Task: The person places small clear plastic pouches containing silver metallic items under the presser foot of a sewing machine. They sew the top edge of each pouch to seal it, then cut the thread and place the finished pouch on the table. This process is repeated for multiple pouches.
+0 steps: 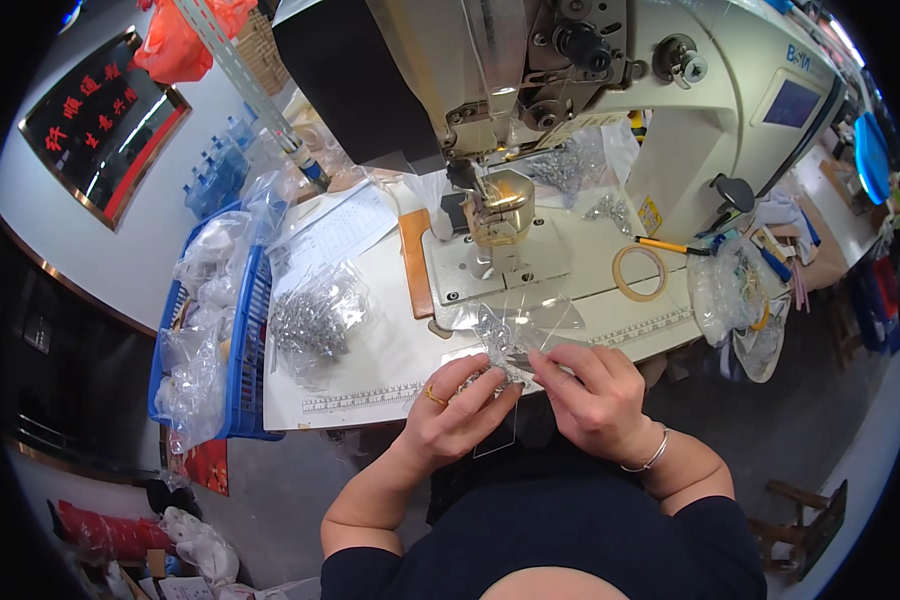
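In front of the sewing machine (510,215), at the table's near edge, a sparkling silver piece (494,330) with sheer, see-through parts is between my hands. My left hand (458,408) is closed on its lower left side, a gold ring on one finger. With thumb and fingers pinched together, my right hand (598,398) grips its right side; a bracelet circles that wrist. My fingertips cover part of the piece, so its exact kind cannot be told. A clear bag of silver glittering pieces (315,320) lies left of my hands.
A blue plastic basket (253,345) full of clear bags stands at the table's left end. Tape rolls out as a ring (639,273) near an orange pen (670,245). Ruler strips (362,398) line the front edge. More glittering pieces (610,212) lie behind; a wooden stool (800,525) stands lower right.
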The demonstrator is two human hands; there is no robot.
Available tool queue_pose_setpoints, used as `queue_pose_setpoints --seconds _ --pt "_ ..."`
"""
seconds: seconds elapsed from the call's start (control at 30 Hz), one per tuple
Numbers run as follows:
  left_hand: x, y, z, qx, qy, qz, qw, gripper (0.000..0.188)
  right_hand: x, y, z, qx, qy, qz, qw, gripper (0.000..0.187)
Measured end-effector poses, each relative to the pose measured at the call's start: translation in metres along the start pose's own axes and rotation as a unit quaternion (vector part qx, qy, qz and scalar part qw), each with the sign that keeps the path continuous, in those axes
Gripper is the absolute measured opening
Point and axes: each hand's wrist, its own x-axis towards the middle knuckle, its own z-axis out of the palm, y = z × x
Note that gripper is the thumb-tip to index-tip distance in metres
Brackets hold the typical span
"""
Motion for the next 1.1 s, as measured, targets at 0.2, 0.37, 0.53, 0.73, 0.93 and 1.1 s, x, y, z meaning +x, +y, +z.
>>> queue_pose_setpoints --seconds 0.2,0.37,0.53,0.73,0.93,1.1 --pt "0.003 0.003 0.005 0.0 0.009 0.001 1.0 0.037 -0.003 0.002 0.01 -0.02 0.009 -0.013 1.0 0.035" --pt "0.003 0.003 0.007 -0.002 0.008 0.003 1.0 0.035 -0.002 0.0 0.012 -0.01 0.017 0.008 1.0 0.036" --pt "0.0 0.001 0.004 -0.028 -0.005 -0.025 0.999 0.034 -0.004 0.005 0.013 0.09 0.029 0.073 0.993 0.035" --pt "0.017 -0.021 -0.01 -0.463 -0.157 -0.412 0.769 0.045 0.021 0.021 -0.001 0.207 -0.045 0.035 0.977 0.053" --pt "0.013 -0.099 0.002 -0.854 -0.12 -0.416 0.289 0.056 0.02 0.027 0.019 0.523 -0.104 0.334 0.777 0.024" --pt "-0.021 -0.061 0.038 -0.812 0.011 -0.424 0.402 0.056 0.016 0.024 0.046 0.598 -0.002 0.44 0.67 0.015"
